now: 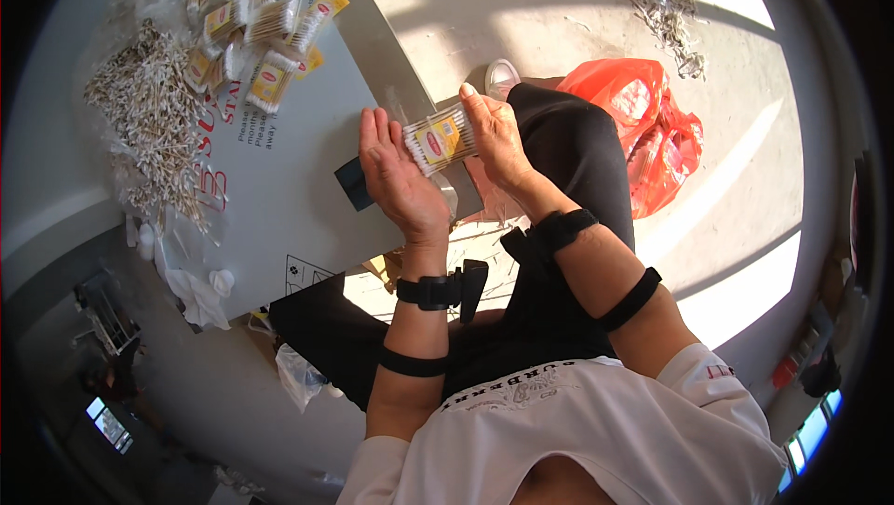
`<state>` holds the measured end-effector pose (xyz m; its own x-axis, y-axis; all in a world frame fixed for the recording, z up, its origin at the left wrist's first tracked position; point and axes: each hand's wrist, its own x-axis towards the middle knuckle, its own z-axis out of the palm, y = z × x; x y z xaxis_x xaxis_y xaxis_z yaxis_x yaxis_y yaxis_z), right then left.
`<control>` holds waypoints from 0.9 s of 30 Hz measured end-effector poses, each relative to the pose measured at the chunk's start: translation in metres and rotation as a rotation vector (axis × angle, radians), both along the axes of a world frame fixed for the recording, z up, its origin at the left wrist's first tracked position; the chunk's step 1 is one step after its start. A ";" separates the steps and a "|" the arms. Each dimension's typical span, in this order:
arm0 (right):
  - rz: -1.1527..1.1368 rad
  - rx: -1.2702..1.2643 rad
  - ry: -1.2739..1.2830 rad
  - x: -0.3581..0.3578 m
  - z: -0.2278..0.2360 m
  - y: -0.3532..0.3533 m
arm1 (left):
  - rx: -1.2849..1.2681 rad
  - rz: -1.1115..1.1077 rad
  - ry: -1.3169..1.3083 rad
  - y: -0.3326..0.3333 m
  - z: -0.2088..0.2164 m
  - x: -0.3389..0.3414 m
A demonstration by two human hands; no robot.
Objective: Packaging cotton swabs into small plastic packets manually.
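A clear pack of cotton swabs (pixel 438 140) with a yellow and red label is held up between my two hands, over the edge of the work surface. My right hand (pixel 501 140) grips its right end, thumb pointing up along it. On the other side, my left hand (pixel 402 179) is palm up with its fingers stretched out flat, close to the white swab tips at the pack's left end. Whether the left palm touches the pack is hard to make out. Both forearms wear black straps.
The grey printed surface (pixel 298 170) carries a heap of loose cotton swabs (pixel 154 114) and a pile of filled packs (pixel 270 30) at far left. A dark green piece (pixel 354 184) lies by its edge. Right of my knee sits a red plastic bag (pixel 643 123); scraps (pixel 666 21) litter the floor.
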<state>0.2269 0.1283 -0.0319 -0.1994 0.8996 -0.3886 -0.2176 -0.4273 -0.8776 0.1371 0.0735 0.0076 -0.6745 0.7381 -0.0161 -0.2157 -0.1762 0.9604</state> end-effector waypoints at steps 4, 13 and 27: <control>0.035 0.072 -0.084 -0.001 0.002 0.000 | -0.016 -0.072 0.009 -0.002 -0.002 -0.001; 0.097 0.089 -0.061 -0.001 0.019 -0.001 | -0.113 -0.190 0.457 -0.007 -0.003 -0.001; 0.094 0.175 -0.150 0.002 0.008 0.001 | -0.193 -0.402 0.726 -0.016 0.005 -0.004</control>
